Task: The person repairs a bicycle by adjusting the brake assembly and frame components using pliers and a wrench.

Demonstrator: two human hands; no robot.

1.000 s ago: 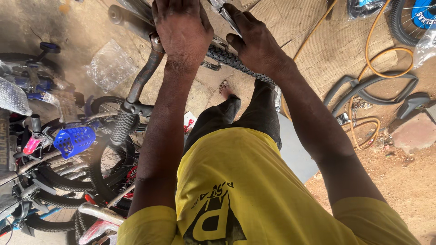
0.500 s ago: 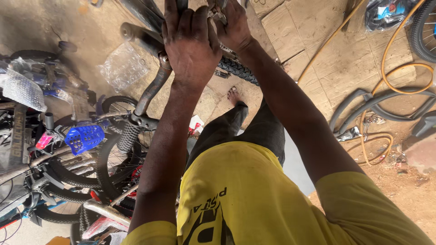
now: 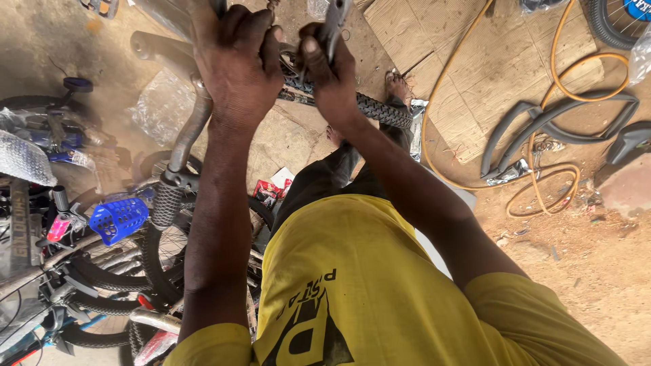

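Metal tool (image 3: pixel 333 24) cut off by top edge, left hand (image 3: pixel 237 64) hiding the gripped part, wheel (image 3: pixel 620 20) cropped at corner

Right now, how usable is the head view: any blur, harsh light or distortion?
Head view: daylight is even, with no hard glare. The left hand and right hand with its metal tool are sharp enough. The bicycles at left look smeared, and the wide lens bends the edges and stretches the forearms.

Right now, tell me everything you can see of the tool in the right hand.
The metal tool looks like grey steel pliers or a similar two-handled tool; its handles rise past the picture's top edge, so the head is not clear. The right hand grips it, thumb up along one handle. It stands near upright, beside the left hand, above the knobby tyre.
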